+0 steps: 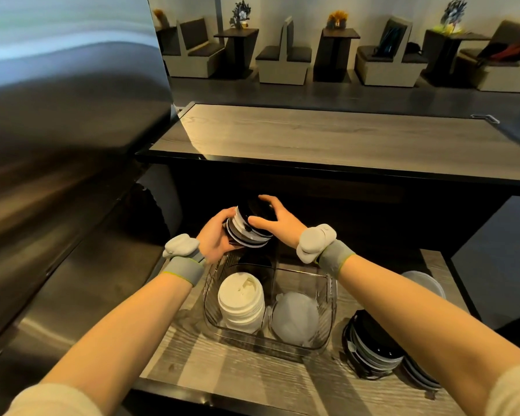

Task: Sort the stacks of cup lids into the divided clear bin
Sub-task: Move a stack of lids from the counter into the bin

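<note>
Midway, the left hand [215, 237] and right hand [279, 222], fingers curled, clasp a tilted stack of black lids [248, 232] above the far edge of the clear bin [330, 298], which probably next needs lowering into a rear compartment.

A steel appliance [57, 145] flanks the raised wooden counter [327, 136], with booth seats [282, 61] and small tables [339, 34] beyond.

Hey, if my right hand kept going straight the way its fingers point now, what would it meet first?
The black lid stack: your right hand points left and away, with its thumb and fingers curled round it. Just beyond, your left hand grips the stack's other side.
</note>
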{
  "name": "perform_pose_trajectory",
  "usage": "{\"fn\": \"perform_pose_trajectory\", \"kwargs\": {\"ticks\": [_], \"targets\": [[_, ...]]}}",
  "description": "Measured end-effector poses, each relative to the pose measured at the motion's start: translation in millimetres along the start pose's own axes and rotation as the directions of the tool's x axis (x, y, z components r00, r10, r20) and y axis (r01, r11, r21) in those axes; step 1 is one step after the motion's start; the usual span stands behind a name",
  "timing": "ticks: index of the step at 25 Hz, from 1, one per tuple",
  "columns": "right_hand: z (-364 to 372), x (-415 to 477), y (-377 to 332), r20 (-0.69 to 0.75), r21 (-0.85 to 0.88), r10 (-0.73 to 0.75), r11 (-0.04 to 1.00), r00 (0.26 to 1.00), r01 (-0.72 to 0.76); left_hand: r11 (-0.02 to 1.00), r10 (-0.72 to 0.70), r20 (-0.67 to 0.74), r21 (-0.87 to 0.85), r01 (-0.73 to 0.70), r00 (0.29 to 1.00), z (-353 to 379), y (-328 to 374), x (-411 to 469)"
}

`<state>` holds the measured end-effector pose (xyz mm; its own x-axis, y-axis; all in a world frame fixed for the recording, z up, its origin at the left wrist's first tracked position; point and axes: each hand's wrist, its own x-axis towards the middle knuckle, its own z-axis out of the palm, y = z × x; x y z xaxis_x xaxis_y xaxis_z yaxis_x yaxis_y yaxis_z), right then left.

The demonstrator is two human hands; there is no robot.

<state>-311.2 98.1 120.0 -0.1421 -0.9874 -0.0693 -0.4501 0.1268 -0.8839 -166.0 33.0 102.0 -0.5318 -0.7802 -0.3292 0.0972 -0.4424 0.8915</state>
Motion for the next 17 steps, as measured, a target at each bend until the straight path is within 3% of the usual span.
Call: {"fn": "perform_pose_trajectory", "kwargs": {"ticks": [7,10,12,13,15,17], "targets": [[8,9,-1,0.016,0.152,0.009,0.988,1.0,-0.011,0.991,0.026,-0.065,0.13,-0.017,0.998,-16,7,12],[3,13,-5,-0.069,0.322,0.037,0.947,0.997,-0.013,0.999,0.009,-0.118,0.041,-0.004,0.993,-37,10,19],[-3,15,0,-0.121,0.336,0.069,0.942,0.99,-0.025,0.998,-0.007,-0.156,-0.066,-0.003,0.988,-51,14,20],[-4,16,5,-0.109,0.261,0.081,0.964,0.991,-0.05,0.994,-0.01,-0.178,-0.111,-0.01,0.984,-59,17,21],[-4,19,18,-0.007,-0.074,0.147,0.986,0.989,-0.147,0.987,-0.014,-0.22,-0.158,-0.022,0.975,-74,22,24],[8,25,27,0.075,-0.439,0.232,0.881,0.97,-0.176,0.989,-0.015,-0.242,-0.147,-0.022,0.97,-81,27,26]]}}
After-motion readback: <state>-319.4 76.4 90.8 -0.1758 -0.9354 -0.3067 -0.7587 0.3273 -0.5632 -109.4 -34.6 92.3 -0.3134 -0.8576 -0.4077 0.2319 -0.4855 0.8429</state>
